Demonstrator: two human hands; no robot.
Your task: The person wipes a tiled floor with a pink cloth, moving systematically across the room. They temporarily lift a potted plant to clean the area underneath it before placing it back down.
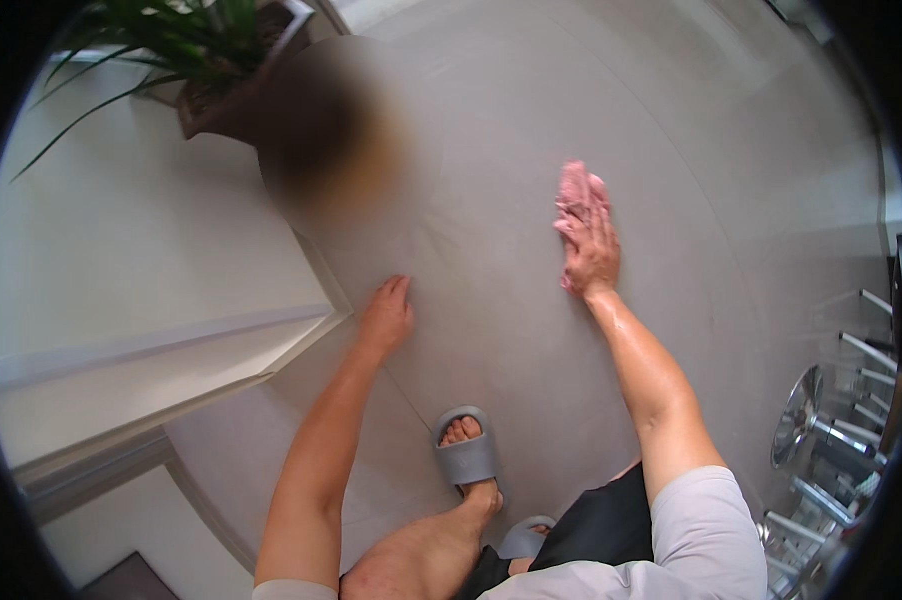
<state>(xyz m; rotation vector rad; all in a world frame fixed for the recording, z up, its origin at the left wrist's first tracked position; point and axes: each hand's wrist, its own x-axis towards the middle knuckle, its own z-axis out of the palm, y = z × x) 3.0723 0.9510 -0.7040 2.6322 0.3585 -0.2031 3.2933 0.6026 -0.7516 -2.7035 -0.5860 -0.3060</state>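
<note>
My right hand (595, 259) lies palm down over a crumpled pink cloth (573, 184) on the smooth grey floor (511, 322). Pink folds stick out past its fingertips and beside the thumb and wrist. Further left, close to the corner of a white panel, is my left hand (388, 311). Its back faces me, and the fingers are bent toward the floor and a little blurred. No object shows in it, though the palm is hidden, and I cannot tell whether it touches the floor.
A dark planter (233, 105) with long-leaved greenery (173, 37) stands at upper left, beside a large blur. The white panel (158, 247) edges the left side. Metal stool legs and a round chrome base (796, 416) crowd the right. A grey slipper (466, 457) is on my foot.
</note>
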